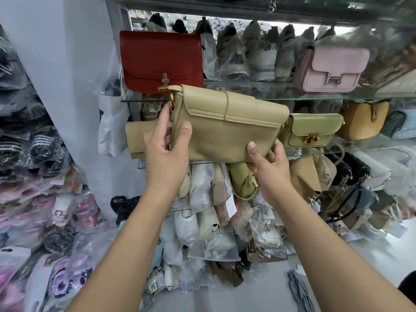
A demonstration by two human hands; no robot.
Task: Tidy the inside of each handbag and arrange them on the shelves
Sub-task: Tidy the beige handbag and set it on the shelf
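Gripping beige handbag [225, 129], left hand [165, 152], right hand [270, 165], before glass shelf [371, 96]

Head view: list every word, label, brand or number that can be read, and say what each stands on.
"MIPOUD", as far as it can be made out: on a wrapped item behind the beige handbag; the word may be cut off.
"H": the metal clasp on the pink handbag, shaped as that letter.
White hang tag lower down: print too small to read.
Packets on the floor: print blurred.
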